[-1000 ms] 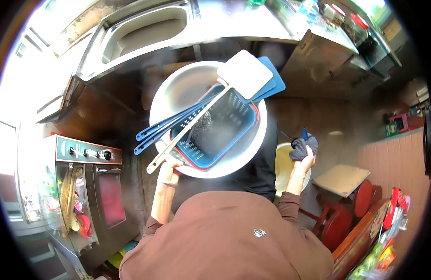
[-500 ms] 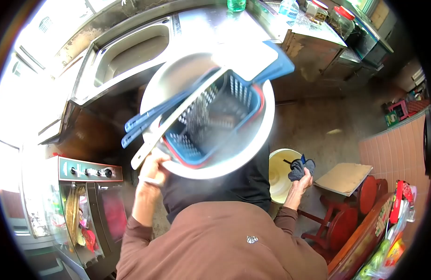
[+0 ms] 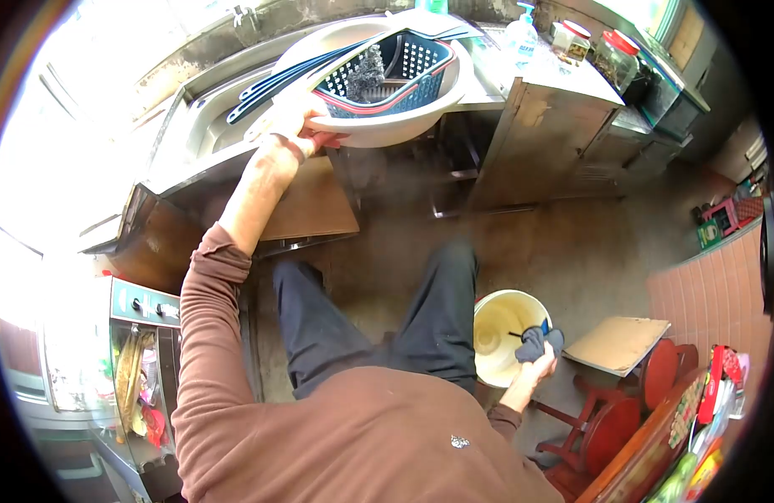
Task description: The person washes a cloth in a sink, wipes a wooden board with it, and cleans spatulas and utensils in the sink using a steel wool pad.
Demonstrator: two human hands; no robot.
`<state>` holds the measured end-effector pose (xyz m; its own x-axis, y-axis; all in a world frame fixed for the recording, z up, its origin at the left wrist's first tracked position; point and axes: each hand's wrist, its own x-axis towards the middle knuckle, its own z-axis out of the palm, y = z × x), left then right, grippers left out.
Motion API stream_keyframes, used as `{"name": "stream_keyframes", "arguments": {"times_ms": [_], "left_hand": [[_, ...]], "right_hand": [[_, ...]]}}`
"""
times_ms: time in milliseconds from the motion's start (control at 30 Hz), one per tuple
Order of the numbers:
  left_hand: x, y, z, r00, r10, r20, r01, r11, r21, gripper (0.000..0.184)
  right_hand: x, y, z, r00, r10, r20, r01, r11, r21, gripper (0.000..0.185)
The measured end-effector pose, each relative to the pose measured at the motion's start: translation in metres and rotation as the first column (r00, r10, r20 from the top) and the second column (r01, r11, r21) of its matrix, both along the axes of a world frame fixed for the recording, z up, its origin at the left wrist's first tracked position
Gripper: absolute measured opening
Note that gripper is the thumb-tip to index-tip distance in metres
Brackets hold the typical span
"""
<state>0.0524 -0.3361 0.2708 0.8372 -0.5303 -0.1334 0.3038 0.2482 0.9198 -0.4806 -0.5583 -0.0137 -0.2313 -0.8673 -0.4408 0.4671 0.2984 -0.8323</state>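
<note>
My left hand (image 3: 293, 130) is stretched forward and closed on the near left rim of a large white basin (image 3: 395, 132). The basin rests at the edge of the sink counter. Inside it sits a dark blue plastic basket (image 3: 412, 99) with a red band, holding a steel wool scourer (image 3: 367, 74). Blue long-handled items (image 3: 290, 80) lie across the basin's left side. Low on the right, my right hand (image 3: 535, 370) is closed round a bunched dark grey cloth (image 3: 534, 344), at the rim of a cream bucket (image 3: 496, 314).
A sink (image 3: 215, 126) lies left of the basin. A pump bottle (image 3: 522, 33) and red-lidded jars (image 3: 619, 52) stand on the right-hand counter. Red stools (image 3: 609, 419) and a cardboard sheet (image 3: 619, 344) are at the right. A glass-fronted cabinet (image 3: 144, 369) stands at the left.
The basin with its contents has moved forward, away from my body, onto the counter edge, with my left arm extended. My right hand still holds the cloth beside the bucket.
</note>
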Motion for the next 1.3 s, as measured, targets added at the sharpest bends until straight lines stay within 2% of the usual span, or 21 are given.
{"name": "stream_keyframes", "arguments": {"times_ms": [67,133,233,367,467,500,533,567,600,633,667,700,733,767,833,933,1033,1133,1167,1267,1300], "left_hand": [[-0.003,-0.009,0.009,0.999,0.038,-0.021,-0.039,0.999,-0.028,0.03],[0.005,-0.014,0.008,0.999,0.028,-0.04,-0.031,0.997,-0.076,0.032],[0.006,-0.02,0.015,0.999,0.014,-0.031,-0.015,0.999,-0.042,0.03],[0.015,-0.028,0.005,0.992,0.047,-0.116,-0.06,0.993,-0.106,0.035],[0.025,-0.026,-0.014,0.97,-0.106,-0.216,0.085,0.991,-0.106,0.046],[0.005,-0.015,-0.013,0.975,-0.171,-0.138,0.177,0.984,0.027,0.047],[-0.002,-0.005,-0.011,0.921,-0.364,-0.139,0.382,0.913,0.139,0.048],[-0.034,-0.006,0.01,0.903,-0.43,-0.001,0.405,0.849,0.34,0.042],[-0.06,-0.011,0.035,0.852,-0.51,0.118,0.38,0.756,0.533,0.035],[-0.06,-0.016,0.045,0.73,-0.532,0.429,0.276,0.803,0.528,0.03],[-0.056,-0.021,0.054,0.523,-0.504,0.688,0.181,0.854,0.488,0.025],[-0.043,-0.034,0.068,0.44,-0.457,0.773,-0.013,0.857,0.515,0.018],[-0.013,-0.049,0.073,0.427,-0.453,0.783,-0.117,0.831,0.544,0.023],[0.047,-0.07,0.043,0.195,-0.323,0.926,-0.244,0.899,0.365,0.034],[0.083,-0.1,0.068,0.067,-0.643,0.763,-0.652,0.551,0.522,0.052],[0.123,-0.121,0.065,0.109,-0.776,0.621,-0.695,0.387,0.606,0.047],[0.178,-0.132,0.033,-0.032,-0.744,0.667,-0.734,0.471,0.49,0.036],[0.184,-0.121,0.031,0.028,-0.699,0.714,-0.617,0.551,0.563,0.025],[0.195,-0.119,0.019,-0.02,-0.503,0.864,-0.566,0.718,0.405,0.023],[0.181,-0.119,0.04,0.014,-0.655,0.756,-0.732,0.508,0.454,0.026],[0.177,-0.118,0.044,-0.013,-0.658,0.753,-0.76,0.496,0.42,0.028]], "right_hand": [[-0.017,-0.003,0.0,0.995,0.028,0.092,-0.031,0.999,0.029,0.026],[-0.035,-0.002,-0.006,0.995,0.052,0.082,-0.054,0.998,0.031,0.027],[-0.041,-0.008,-0.013,0.989,-0.137,-0.055,0.141,0.988,0.059,0.028],[-0.046,-0.021,-0.035,0.976,-0.194,-0.095,0.2,0.978,0.06,0.034],[-0.029,-0.018,-0.014,0.999,-0.002,-0.036,0.006,0.995,0.1,0.037],[-0.02,-0.017,-0.003,0.999,-0.014,-0.052,0.019,0.995,0.093,0.038],[-0.007,-0.015,0.007,0.998,-0.027,-0.065,0.033,0.996,0.083,0.038],[0.005,-0.016,0.016,0.996,-0.042,-0.076,0.048,0.996,0.074,0.039],[0.015,-0.016,0.022,0.997,-0.038,-0.068,0.042,0.997,0.059,0.04],[0.023,-0.015,0.028,0.998,-0.033,-0.061,0.036,0.998,0.046,0.04],[0.028,-0.015,0.03,0.998,-0.026,-0.056,0.028,0.999,0.034,0.041],[0.03,-0.017,0.026,0.997,-0.008,-0.076,0.01,1.0,0.03,0.041],[0.031,-0.023,0.018,0.995,0.011,-0.098,-0.009,1.0,0.026,0.04],[0.032,-0.027,0.013,0.993,0.031,-0.118,-0.028,0.999,0.021,0.04],[0.043,-0.028,0.015,0.995,0.037,-0.088,-0.038,0.999,-0.012,0.038],[0.05,-0.027,0.02,0.996,0.072,-0.055,-0.072,0.997,-0.006,0.034],[0.037,-0.028,0.001,0.99,0.143,0.021,-0.142,0.99,-0.024,0.036],[0.03,-0.023,0.003,0.996,0.081,-0.031,-0.081,0.997,0.011,0.038],[0.034,-0.019,0.012,0.999,0.0,-0.054,0.0,1.0,0.004,0.039],[0.031,-0.013,0.033,0.999,0.022,-0.034,-0.02,0.999,0.036,0.04],[0.026,-0.013,0.033,0.997,0.072,-0.015,-0.072,0.997,0.022,0.041]]}}
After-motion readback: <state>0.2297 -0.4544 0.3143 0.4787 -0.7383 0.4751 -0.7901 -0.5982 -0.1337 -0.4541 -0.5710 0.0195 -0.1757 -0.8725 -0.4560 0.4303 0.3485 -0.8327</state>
